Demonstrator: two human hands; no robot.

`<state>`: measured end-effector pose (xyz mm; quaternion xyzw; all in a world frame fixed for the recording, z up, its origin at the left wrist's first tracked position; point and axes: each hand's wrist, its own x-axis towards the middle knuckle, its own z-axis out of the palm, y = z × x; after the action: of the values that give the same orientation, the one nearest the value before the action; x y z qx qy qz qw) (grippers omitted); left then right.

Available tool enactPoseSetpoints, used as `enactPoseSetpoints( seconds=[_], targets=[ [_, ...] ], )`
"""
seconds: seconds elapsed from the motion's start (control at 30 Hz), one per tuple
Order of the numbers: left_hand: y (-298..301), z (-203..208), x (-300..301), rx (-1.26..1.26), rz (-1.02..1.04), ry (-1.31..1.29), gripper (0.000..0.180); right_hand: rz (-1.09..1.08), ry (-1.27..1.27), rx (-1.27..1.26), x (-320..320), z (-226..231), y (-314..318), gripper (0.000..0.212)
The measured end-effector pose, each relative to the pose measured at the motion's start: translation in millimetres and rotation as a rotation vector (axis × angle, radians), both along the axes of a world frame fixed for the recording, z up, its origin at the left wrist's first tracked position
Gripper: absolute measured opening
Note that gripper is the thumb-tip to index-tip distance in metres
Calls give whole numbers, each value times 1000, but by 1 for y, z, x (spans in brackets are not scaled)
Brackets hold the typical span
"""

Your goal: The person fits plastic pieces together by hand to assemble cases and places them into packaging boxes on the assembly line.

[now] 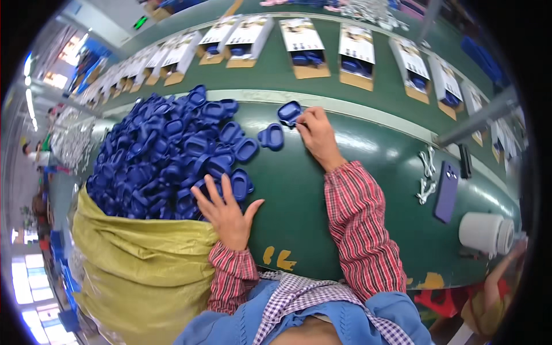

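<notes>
A big heap of dark blue, shallow oval plastic parts (167, 144) covers the left side of the green table. My left hand (227, 213) lies open at the heap's near right edge, its fingers spread over the closest pieces. Further off, near the table's far edge, my right hand (315, 133) is closed in a pinch at the lower right edge of a single blue oval part (289, 111). Another loose blue part (272, 137) lies just nearer and to the left of it. The fingertips hide that edge of the pinched piece.
A yellow woven sack (138, 247) hangs by the heap at the table's near left. Beyond a pale rail, open boxes (302, 46) holding blue items line a green belt. At right are white cables (426, 172), a purple phone (446, 192), a white container (480, 232) and another person's arm (499, 276).
</notes>
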<state>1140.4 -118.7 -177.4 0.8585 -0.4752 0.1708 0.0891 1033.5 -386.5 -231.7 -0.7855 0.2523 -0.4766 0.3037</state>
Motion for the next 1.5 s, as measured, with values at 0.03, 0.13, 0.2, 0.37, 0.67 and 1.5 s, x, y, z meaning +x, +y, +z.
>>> enactPoseSetpoints(
  seconds=[0.03, 0.13, 0.2, 0.37, 0.67, 1.5],
  targets=[
    [-5, 1, 2, -5, 25, -14, 97, 16, 9, 32, 5, 3, 4, 10],
    [-32, -9, 12, -39, 67, -70, 99, 50, 38, 20, 10, 2, 7, 12],
    [-50, -18, 16, -63, 78, -40, 95, 52, 30, 53, 13, 1, 11, 14],
    [-84, -22, 9, -159, -19, 20, 86, 36, 23, 105, 7, 2, 9, 13],
    [-143, -27, 10, -316, -151, 74, 80, -9, -20, 46, 9, 3, 5, 13],
    [-179, -27, 5, -334, -244, 189, 50, 1, 192, 31, -3, 24, 4, 5]
  ],
)
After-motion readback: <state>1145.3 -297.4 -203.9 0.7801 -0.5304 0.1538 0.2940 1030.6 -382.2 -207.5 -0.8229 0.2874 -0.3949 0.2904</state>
